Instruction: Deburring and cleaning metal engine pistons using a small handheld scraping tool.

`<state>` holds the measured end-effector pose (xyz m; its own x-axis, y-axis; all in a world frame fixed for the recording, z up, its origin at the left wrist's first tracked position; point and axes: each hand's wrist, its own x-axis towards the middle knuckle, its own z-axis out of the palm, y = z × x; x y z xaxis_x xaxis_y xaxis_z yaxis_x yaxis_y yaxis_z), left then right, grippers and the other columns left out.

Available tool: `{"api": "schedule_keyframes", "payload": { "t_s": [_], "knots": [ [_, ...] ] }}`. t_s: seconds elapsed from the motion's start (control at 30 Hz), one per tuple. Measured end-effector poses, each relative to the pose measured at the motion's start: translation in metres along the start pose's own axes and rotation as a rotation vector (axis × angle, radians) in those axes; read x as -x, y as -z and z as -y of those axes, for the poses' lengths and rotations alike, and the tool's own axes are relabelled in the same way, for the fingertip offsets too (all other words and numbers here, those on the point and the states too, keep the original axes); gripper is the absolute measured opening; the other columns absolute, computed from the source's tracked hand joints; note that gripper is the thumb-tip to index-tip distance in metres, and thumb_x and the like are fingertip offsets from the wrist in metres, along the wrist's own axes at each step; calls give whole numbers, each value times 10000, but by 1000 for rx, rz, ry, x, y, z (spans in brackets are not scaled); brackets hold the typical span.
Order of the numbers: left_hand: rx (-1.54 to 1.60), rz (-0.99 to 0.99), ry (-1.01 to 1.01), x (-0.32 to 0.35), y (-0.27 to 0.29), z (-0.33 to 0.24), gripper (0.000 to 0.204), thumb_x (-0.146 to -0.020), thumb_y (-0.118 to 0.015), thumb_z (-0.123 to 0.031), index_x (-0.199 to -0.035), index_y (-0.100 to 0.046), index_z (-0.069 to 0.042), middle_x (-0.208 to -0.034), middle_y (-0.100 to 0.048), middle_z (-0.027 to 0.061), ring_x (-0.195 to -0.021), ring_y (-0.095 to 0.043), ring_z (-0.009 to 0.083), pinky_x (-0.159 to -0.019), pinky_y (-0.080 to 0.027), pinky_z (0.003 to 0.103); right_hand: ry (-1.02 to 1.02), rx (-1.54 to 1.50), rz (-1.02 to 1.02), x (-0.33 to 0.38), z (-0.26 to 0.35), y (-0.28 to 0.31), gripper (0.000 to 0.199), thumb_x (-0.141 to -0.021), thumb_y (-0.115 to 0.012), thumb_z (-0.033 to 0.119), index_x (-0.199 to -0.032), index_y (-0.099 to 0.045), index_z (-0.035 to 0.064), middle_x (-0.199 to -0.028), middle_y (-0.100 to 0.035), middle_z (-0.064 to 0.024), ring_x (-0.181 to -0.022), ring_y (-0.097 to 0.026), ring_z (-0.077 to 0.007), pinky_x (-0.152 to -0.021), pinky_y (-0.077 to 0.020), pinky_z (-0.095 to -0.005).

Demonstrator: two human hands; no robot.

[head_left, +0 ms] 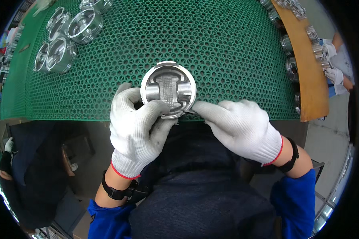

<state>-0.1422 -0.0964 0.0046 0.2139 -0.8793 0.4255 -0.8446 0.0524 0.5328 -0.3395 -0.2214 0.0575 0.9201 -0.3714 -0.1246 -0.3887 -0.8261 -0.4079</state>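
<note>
Gloved L hand (136, 128) gripping silver piston (168, 90), R hand (240, 126) fingertips pinched on its 5 o'clock rim, w/ green mesh mat (211, 47) beneath.

Piston (168, 90) at near edge of surface (227, 51), between both hands, left hand (137, 127), right hand (241, 127). More pistons (68, 36) far left; plank (307, 63) along right.

Shiny machined metal piston (168, 90); knit cloth gloves, probably cotton
</note>
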Motion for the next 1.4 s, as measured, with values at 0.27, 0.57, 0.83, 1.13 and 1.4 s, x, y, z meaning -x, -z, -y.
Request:
{"api": "schedule_keyframes", "payload": {
  "t_s": [0.27, 0.57, 0.83, 1.13, 1.4],
  "knots": [
    [-3, 128, 56, 1, 22, -4, 433, -674, -850, -201, -1085, -722, -151, -932, -589, 84, -980, -574, 328, -977, -456, 545, -181, -1521, 212, 6, -2, 14, 454, -980, -585, 205, -1344, -563, -65, -652, -608, -75, -454, -488, -75, -390, -369, -221],
    [196, 22, -3, -13, 6, 16, 564, -611, -877, -121, -1151, -715, -128, -1402, -501, 273, -1267, -518, 481, -1054, -458, 516, -458, -947, -7, 25, -27, 57, 358, -963, -503, 35, -1291, -646, 14, -1004, -748, -91, -602, -583, -48, -507, -487, -216],
    [113, 52, -12, -10, 5, 17, 342, -672, -790, -66, -1002, -698, -71, -1171, -596, 201, -1061, -627, 368, -885, -538, 432, 57, 206, -240, -16, -30, 33, 275, -910, -636, 148, -1180, -672, 181, -748, -663, -92, -674, -687, -279, -590, -563, -389],
    [19, 36, -20, -5, 4, 12, 291, -659, -842, -154, -920, -719, -115, -1035, -607, 140, -996, -599, 369, -910, -501, 468, -2, 234, -129, -12, -26, 26, 309, -914, -612, 162, -1221, -632, 194, -689, -648, -106, -590, -679, -302, -528, -571, -395],
    [-13, -21, -46, -10, -1, 12, 270, -653, -848, -168, -884, -721, -106, -961, -617, 131, -924, -606, 345, -847, -505, 477, -12, -502, -161, -12, 2, -14, 366, -967, -568, 160, -1327, -627, 126, -914, -738, -167, -673, -706, -227, -630, -576, -344]
  ]
}}
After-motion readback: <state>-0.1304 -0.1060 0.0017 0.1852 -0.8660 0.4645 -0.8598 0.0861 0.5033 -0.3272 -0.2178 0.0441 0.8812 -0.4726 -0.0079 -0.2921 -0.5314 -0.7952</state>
